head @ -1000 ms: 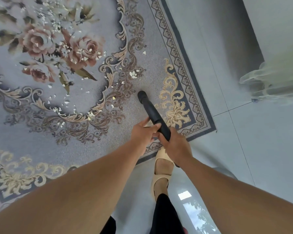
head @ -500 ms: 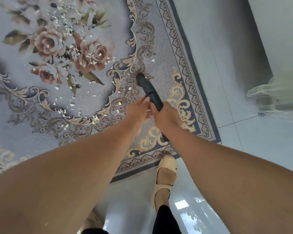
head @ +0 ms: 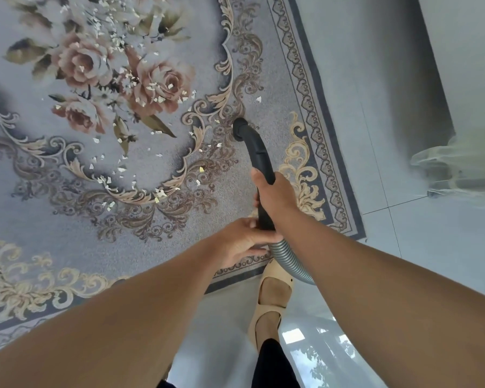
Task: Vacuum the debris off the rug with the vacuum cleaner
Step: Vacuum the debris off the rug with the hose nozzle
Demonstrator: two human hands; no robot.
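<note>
Our left hand (head: 241,242) has slid back to the lower end of the vacuum tube (head: 259,155), by the ribbed hose (head: 289,261). It curls round the tube there, while our right hand (head: 275,197) grips it higher up. The nozzle (head: 239,127) has advanced onto the rug (head: 67,228), and most of the debris (head: 151,91) still lies beyond it.

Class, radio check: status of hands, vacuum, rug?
Right hand grips vacuum wand; left hand holds wand at hose. Wand tip at rug, debris scattered to its left. Nothing blocks it.

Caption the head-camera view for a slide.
The right hand and left hand hold the curved black plastic vacuum tube, its mouth at the grey floral rug near scattered pale debris flakes.
</note>
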